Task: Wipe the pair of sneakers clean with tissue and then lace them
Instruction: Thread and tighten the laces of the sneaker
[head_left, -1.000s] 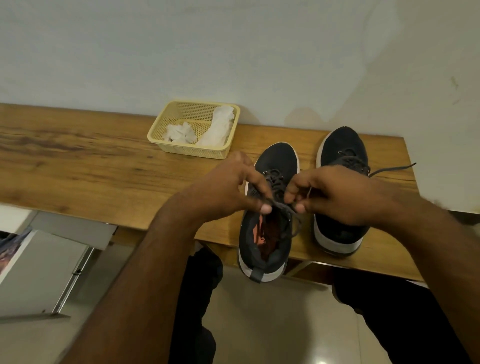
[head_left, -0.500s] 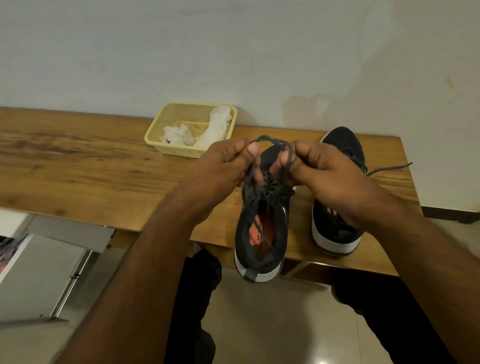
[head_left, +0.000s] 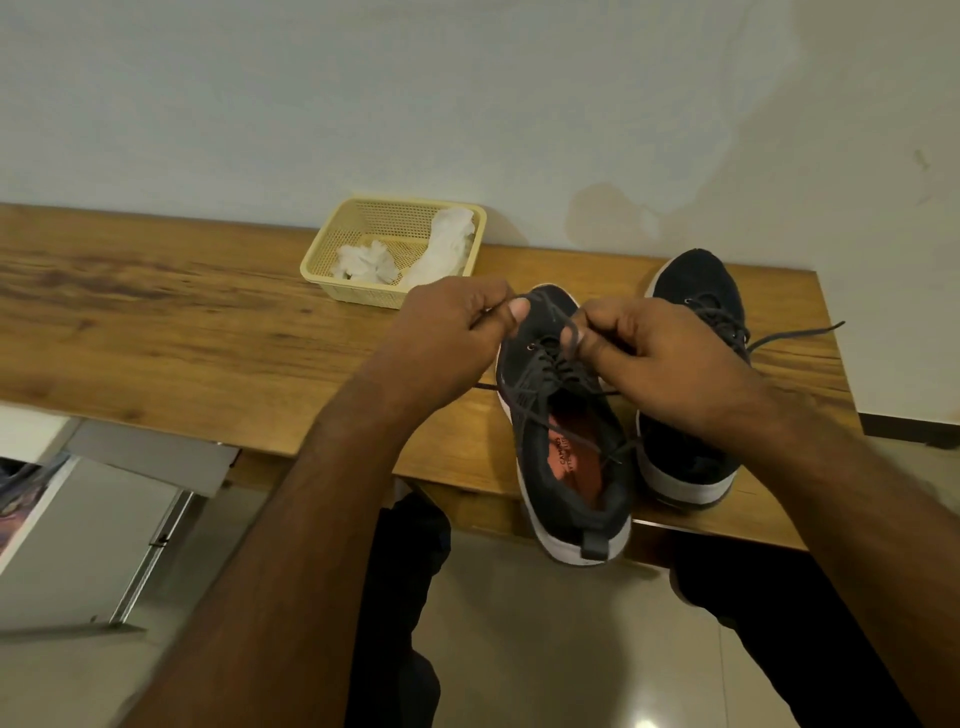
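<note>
**Over the near sneaker, a lace pinched in both hands**

Above the near sneaker (head_left: 563, 447), a dark lace (head_left: 550, 306) is held up in a loop between two hands. One side of it is pinched by the left hand (head_left: 457, 332) between thumb and curled fingers. The other side is pinched by the right hand (head_left: 654, 358), whose fingers are curled round it over the eyelets. Lace ends are seen trailing down across the orange insole.

The near sneaker is set on the front edge of the table (head_left: 182, 332), toe toward the wall, with its heel overhanging the edge. Just beside it on the right, the far sneaker (head_left: 696, 291) is stood the same way, partly hidden by the right hand. One of its lace ends is stretched out to the right across the wood.

Beyond the near sneaker and to its left, a yellow basket (head_left: 332, 244) is placed against the wall. Crumpled white tissue (head_left: 363, 260) is held in it.
</note>
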